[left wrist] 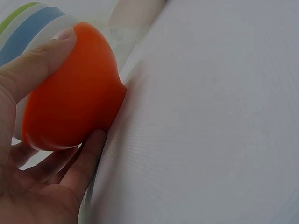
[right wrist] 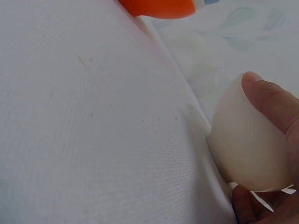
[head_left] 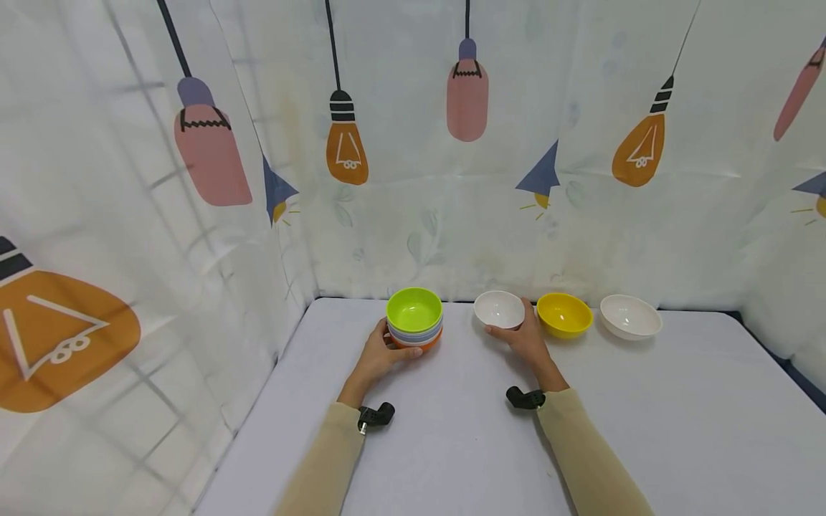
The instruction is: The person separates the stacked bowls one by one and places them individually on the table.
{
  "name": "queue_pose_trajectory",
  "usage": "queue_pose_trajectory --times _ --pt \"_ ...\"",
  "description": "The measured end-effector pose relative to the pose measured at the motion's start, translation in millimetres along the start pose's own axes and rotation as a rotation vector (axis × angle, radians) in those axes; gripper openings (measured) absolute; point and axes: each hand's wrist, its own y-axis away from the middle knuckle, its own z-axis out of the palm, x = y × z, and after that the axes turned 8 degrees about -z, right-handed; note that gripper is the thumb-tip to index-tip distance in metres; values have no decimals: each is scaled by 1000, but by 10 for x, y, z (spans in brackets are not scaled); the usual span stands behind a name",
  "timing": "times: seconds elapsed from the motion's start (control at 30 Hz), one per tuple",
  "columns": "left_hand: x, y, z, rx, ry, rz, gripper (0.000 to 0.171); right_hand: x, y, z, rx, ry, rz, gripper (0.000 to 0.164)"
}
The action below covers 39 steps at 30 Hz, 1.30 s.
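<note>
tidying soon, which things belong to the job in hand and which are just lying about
Likely in the job:
bowl stack, held by left hand
left white bowl, held by right hand

Seemingly lying about:
yellow bowl, untouched
right white bowl, untouched

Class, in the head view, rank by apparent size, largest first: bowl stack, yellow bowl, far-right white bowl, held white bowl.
1. Bowl stack
2. Far-right white bowl
3. Yellow bowl
Unranked: held white bowl; the right hand hides part of it, so its size is unsure.

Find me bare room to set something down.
Bare: the table between left sleeve and right sleeve, and right of that, in front of the rightmost bowl. Crowded: the back, with bowl stack, left hand, held white bowl, right hand, yellow bowl.
</note>
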Motion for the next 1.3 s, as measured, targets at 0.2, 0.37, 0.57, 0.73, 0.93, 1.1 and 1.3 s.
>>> queue_pose_trajectory --times 0.2,0.37,0.57,0.73,0.93,1.1,1.3 --pt "13 6 6 -2 10 -8 98 17 -7 6 12 5 -15 112" --pt "133 74 -7 -23 -12 -32 98 -1 12 8 23 2 -16 114" --pt "254 153 -20 -32 -7 -32 96 -63 37 -12 23 14 7 117" --pt "71 40 15 -2 7 -20 98 -122 50 -20 24 42 48 122" --pt "-9 -12 12 2 1 4 98 -207 52 -14 45 86 60 121" --pt "3 -5 8 1 11 3 97 -354 55 -17 60 126 51 119" --pt "7 2 4 5 -9 -13 101 -529 95 -7 67 186 5 112"
